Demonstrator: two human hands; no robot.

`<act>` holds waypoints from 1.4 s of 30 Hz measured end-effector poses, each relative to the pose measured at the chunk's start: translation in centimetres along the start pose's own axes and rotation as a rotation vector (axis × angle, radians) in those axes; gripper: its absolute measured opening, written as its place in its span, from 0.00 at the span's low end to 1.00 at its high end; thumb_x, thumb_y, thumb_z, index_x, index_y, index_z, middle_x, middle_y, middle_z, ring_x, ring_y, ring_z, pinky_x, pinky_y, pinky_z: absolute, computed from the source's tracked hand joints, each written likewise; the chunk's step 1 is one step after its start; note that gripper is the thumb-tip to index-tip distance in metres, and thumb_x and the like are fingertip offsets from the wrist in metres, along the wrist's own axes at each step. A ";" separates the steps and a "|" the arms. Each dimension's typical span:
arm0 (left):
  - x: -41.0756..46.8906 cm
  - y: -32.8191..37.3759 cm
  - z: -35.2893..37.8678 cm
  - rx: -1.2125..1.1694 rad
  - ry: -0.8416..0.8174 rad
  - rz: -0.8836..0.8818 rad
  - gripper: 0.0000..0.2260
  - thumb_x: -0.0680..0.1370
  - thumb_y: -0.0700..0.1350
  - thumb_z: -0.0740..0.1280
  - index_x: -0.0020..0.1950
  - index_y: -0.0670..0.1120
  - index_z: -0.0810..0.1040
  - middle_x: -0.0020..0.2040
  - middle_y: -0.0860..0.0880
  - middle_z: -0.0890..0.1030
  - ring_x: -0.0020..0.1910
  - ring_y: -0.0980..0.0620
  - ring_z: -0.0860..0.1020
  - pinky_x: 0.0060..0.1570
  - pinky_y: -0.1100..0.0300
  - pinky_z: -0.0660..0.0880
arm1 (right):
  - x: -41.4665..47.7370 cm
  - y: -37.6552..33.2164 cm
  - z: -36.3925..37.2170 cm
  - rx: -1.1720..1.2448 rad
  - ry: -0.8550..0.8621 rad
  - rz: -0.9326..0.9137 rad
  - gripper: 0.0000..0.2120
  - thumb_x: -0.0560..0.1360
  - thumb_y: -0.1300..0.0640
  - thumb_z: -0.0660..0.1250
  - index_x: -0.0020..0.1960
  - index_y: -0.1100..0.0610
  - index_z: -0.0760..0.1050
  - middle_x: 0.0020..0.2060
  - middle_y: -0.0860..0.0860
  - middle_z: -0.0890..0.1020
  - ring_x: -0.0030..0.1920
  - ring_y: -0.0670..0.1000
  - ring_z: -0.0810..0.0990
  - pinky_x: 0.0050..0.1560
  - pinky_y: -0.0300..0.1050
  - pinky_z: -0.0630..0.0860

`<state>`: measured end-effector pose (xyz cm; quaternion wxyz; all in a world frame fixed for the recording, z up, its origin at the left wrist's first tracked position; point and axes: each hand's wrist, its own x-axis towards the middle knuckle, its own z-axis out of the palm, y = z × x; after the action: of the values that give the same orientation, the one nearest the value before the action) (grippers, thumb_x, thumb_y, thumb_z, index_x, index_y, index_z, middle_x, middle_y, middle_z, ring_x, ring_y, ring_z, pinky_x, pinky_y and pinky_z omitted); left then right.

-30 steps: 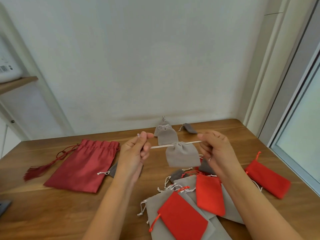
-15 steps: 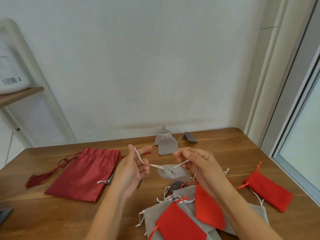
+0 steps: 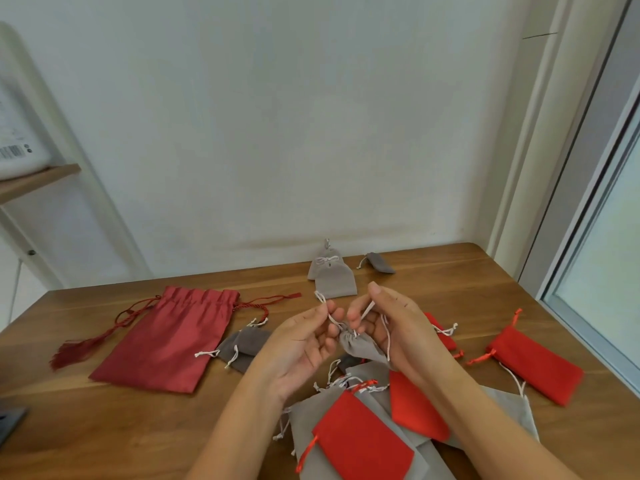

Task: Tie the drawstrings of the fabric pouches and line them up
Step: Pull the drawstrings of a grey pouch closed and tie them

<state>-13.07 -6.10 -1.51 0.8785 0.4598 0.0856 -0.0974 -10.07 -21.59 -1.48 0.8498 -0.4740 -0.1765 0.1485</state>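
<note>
Right now both hands are up over the middle of the wooden table (image 3: 104, 427), close together, w/ a small light-grey fabric pouch (image 3: 362, 348) between them, its neck cinched shut. The left hand (image 3: 301, 346), palm turned up, pinches one end of the white drawstrings (image 3: 325, 308) btw thumb and fingertips. The right hand (image 3: 400, 327) pinches the other end, which sticks up past its fingers. The pouch body lies against the right palm, above the near heap. Whether a knot has formed at the neck can't be told, as fingers cover it.

Far side, by the wall: two tied light-grey pouches (image 3: 334, 277) overlap, a bow showing on the farther one, w/ a dark-grey pouch (image 3: 381, 263) just right of them. Left: a big dark-red satin pouch w/ tassel cord (image 3: 166, 341), and a dark-grey velvet pouch (image 3: 246, 342) beside it. Near: a heap of grey and bright-red pouches (image 3: 360, 441), cords loose. Right: a lone bright-red pouch (image 3: 538, 368), lying apart.
</note>
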 end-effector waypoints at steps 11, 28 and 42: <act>-1.9 1.5 0.0 0.961 -0.148 0.161 0.09 0.80 0.37 0.63 0.49 0.42 0.84 0.25 0.59 0.75 0.24 0.65 0.69 0.30 0.73 0.63 | -0.1 -0.9 -1.3 -0.738 -0.105 -0.257 0.14 0.76 0.52 0.66 0.32 0.53 0.76 0.44 0.48 0.77 0.47 0.44 0.76 0.50 0.32 0.68; -1.5 1.2 0.2 0.735 -0.018 0.364 0.12 0.70 0.50 0.70 0.33 0.42 0.84 0.29 0.46 0.79 0.26 0.59 0.71 0.29 0.70 0.67 | -0.1 -0.7 -1.1 -0.524 -0.162 -0.105 0.12 0.66 0.64 0.75 0.49 0.57 0.83 0.43 0.52 0.86 0.47 0.47 0.84 0.49 0.36 0.76; -0.9 1.4 -0.8 0.610 0.153 0.322 0.08 0.72 0.37 0.72 0.42 0.51 0.85 0.45 0.51 0.86 0.48 0.56 0.83 0.48 0.66 0.75 | -0.1 -1.0 -1.4 -1.066 -0.147 -0.401 0.06 0.71 0.47 0.68 0.42 0.48 0.80 0.48 0.41 0.79 0.54 0.46 0.76 0.51 0.35 0.69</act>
<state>-13.60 -4.60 -0.63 0.6958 0.7147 0.0445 0.0562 -9.46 -23.26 -1.32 0.4905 -0.7825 -0.3721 -0.0927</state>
